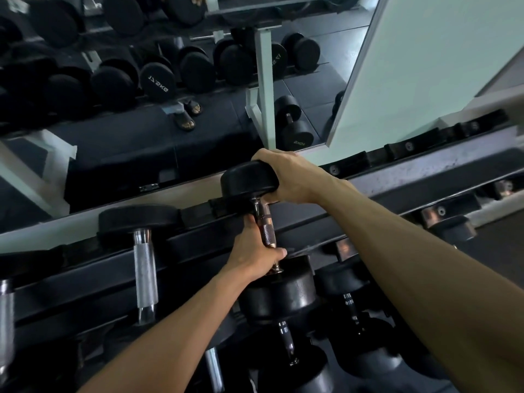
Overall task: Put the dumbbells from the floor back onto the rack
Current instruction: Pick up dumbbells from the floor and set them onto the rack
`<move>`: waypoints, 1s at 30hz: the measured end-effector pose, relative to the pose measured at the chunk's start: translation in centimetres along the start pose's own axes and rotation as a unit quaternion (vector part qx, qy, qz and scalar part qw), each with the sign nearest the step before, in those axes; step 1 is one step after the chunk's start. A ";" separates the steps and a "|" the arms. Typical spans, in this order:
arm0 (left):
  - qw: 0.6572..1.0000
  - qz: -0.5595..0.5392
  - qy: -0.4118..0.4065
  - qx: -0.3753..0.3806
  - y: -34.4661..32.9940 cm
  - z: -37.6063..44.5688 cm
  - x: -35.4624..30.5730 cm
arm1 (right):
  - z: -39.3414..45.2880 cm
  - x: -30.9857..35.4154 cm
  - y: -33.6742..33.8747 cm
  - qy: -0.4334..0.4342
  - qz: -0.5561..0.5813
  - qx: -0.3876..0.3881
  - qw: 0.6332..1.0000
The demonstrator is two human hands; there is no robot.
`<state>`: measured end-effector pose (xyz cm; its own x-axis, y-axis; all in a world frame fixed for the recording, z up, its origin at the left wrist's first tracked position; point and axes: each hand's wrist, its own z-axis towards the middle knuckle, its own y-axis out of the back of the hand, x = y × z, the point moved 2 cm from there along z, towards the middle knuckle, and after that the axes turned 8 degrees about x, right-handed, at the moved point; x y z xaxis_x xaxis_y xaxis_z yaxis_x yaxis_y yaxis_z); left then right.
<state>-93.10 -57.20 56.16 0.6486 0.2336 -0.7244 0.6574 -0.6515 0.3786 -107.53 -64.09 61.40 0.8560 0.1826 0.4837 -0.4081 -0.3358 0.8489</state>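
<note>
A black round-headed dumbbell (279, 290) with a dark knurled handle lies across the top tier of the black rack (397, 182), its far head at the back rail and its near head at the front rail. My left hand (255, 251) is wrapped around its handle. My right hand (289, 177) grips the far head from the right side. Whether the dumbbell fully rests on the rails I cannot tell.
Another dumbbell (141, 239) with a silver handle sits on the top tier to the left. More dumbbells (351, 302) fill the lower tier. A mirror (170, 95) behind the rack reflects racks, floor mats and a dumbbell on the floor. Empty cradles run along the rack to the right.
</note>
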 end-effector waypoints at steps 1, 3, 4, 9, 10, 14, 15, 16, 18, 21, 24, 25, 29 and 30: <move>1.000 0.000 -0.004 -0.001 0.0 -0.1 0.0 | -0.2 0.1 0.0 -0.003 0.002 -0.006 1.000; 1.000 0.004 -0.009 0.000 -0.1 -0.2 0.0 | -0.6 0.1 -0.1 -0.009 0.006 -0.017 1.000; 1.000 0.005 -0.009 -0.001 -0.1 -0.3 0.0 | -0.7 0.2 -0.2 -0.015 0.008 -0.021 1.000; 0.999 0.037 -0.019 -0.017 0.4 -0.8 0.2 | -1.4 0.4 -0.6 -0.036 -0.001 -0.031 0.999; 0.998 0.047 -0.024 -0.019 0.6 -1.0 0.3 | -1.7 0.4 -0.5 -0.039 -0.006 -0.032 0.999; 0.988 0.124 -0.071 -0.057 1.3 -2.6 0.1 | -3.6 0.6 0.5 -0.054 -0.041 -0.037 0.997; 0.982 0.153 -0.087 -0.071 1.4 -3.1 -0.2 | -4.2 0.6 0.8 -0.058 -0.053 -0.038 0.996; 0.975 0.182 -0.102 -0.083 1.5 -3.7 -0.7 | -4.9 0.7 1.1 -0.063 -0.065 -0.038 0.995; 0.958 0.230 -0.138 -0.099 1.6 -5.1 -1.7 | -6.5 1.0 1.5 -0.076 -0.085 -0.038 0.993; 0.933 0.293 -0.185 -0.096 1.0 -7.1 -3.2 | -9.1 1.4 1.9 -0.096 -0.108 -0.035 0.989; 0.906 0.352 -0.225 -0.073 -0.5 -9.1 -4.1 | -12.7 2.1 1.9 -0.127 -0.137 -0.044 0.981; 0.896 0.368 -0.241 -0.064 -1.2 -9.7 -4.3 | -14.2 2.3 1.8 -0.141 -0.143 -0.051 0.978; 0.856 0.403 -0.321 -0.042 -4.7 -12.9 -5.1 | -20.9 3.1 0.0 -0.199 -0.159 -0.070 0.965; 0.845 0.409 -0.343 -0.033 -5.7 -13.8 -5.1 | -22.9 3.3 -0.7 -0.217 -0.159 -0.074 0.960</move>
<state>-94.86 -44.68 65.60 0.5360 -0.7638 -0.3596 0.1307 -0.3457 0.9292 -111.67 -42.06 67.25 0.9834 -0.1588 0.0879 -0.1171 -0.1851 0.9757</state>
